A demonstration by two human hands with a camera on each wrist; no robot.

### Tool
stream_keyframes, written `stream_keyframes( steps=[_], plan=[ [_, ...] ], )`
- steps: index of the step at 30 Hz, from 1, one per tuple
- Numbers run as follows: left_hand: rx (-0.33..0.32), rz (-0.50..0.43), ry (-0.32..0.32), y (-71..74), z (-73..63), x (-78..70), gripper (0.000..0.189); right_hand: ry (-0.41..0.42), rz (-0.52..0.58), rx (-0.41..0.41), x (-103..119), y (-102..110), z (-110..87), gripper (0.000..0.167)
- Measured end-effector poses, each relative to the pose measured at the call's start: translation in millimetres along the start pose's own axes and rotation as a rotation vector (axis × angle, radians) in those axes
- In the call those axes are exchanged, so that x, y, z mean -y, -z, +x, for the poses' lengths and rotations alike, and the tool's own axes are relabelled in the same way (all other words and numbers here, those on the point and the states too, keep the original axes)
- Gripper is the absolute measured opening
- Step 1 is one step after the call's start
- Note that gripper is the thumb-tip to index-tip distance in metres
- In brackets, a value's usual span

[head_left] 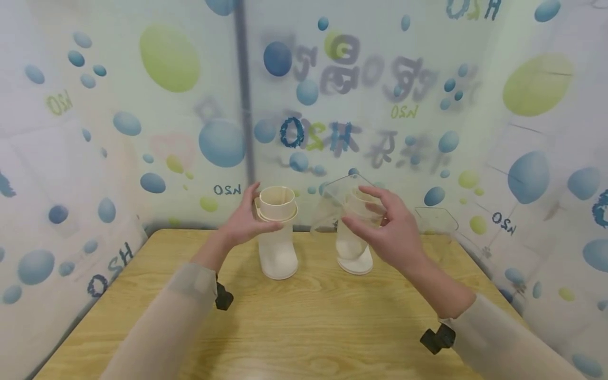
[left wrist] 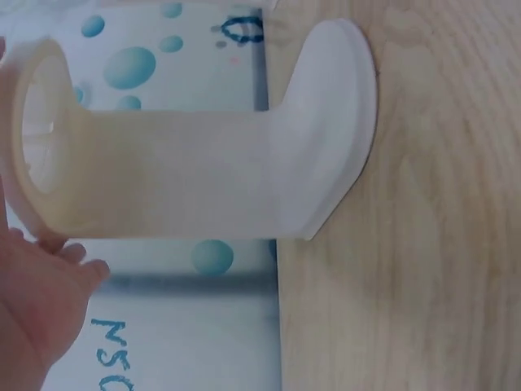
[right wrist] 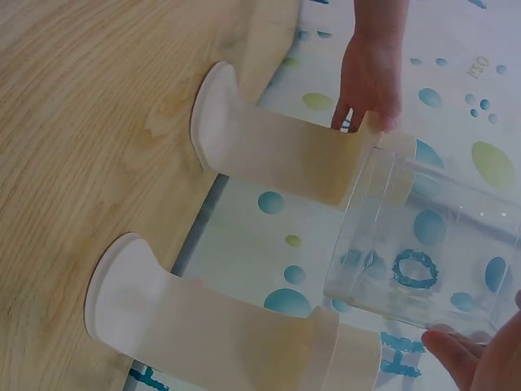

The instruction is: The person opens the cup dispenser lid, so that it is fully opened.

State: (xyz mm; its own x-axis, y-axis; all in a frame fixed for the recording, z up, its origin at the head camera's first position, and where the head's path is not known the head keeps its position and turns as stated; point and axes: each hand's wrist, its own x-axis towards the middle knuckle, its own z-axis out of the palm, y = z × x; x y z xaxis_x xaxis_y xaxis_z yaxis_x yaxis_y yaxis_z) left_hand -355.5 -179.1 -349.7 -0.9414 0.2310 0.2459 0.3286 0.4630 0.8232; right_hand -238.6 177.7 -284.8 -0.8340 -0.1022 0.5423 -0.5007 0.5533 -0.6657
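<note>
Two off-white, boot-shaped stands rise upright at the table's back edge, each with a round collar at its top. My left hand (head_left: 249, 219) holds the left boot-shaped stand (head_left: 277, 248) by its collar, thumb in front. In the left wrist view, fingers touch that stand's collar (left wrist: 16, 155). With thumb and fingers, my right hand (head_left: 396, 232) grips a clear plastic box (right wrist: 431, 244) in front of the right boot-shaped stand (head_left: 355, 261). That stand shows through the box. In the right wrist view the box lies nearer the camera than both collars.
A clear, thin-edged thing (head_left: 437, 219) is at the table's back right; its kind is hard to tell. The wooden table (head_left: 294, 327) meets a translucent curtain (head_left: 190, 121) printed with blue and green drops, which also runs along both sides.
</note>
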Motion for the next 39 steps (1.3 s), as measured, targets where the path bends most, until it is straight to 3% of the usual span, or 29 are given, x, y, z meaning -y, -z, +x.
stream_keyframes(
  steps=[7, 14, 27, 39],
  plan=[
    [-0.137, -0.021, 0.068, -20.9, -10.8, -0.9, 0.133, 0.000, -0.003, 0.016, -7, 0, -6.9, 0.067],
    [-0.188, -0.052, 0.066, -31.4, -11.6, -1.2, 0.125, -0.013, -0.013, 0.028, -17, 1, -17.4, 0.067],
    [-0.102, -0.218, 0.049, -30.8, -10.2, 7.4, 0.116, -0.076, -0.064, 0.048, -50, 9, -45.1, 0.069],
    [-0.024, -0.125, 0.121, -17.1, -7.6, 6.7, 0.122, -0.142, -0.138, 0.013, -88, 27, -66.2, 0.071]
  ],
)
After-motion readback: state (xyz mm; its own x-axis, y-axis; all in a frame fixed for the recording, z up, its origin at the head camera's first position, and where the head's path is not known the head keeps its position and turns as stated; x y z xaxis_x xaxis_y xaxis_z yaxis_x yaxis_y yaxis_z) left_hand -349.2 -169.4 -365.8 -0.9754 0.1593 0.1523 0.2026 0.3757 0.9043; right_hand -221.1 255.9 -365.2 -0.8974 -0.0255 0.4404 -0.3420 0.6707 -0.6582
